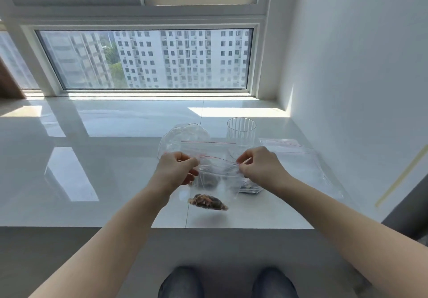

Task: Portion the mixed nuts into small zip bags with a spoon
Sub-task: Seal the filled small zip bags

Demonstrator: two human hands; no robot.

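Zip bag [217,182] held up between both hands, its zip edge running left to right

Left hand [177,170] and right hand [259,167] pinch opposite top corners — fingers closed on plastic; nuts [207,201] sag at the bottom, above the tabletop [115,182].

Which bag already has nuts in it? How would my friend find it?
Look at the white windowsill under the big window, near its front edge. Both hands, left hand and right hand, hold up one small zip bag by its top. Only this bag has a brown clump of nuts at its bottom.
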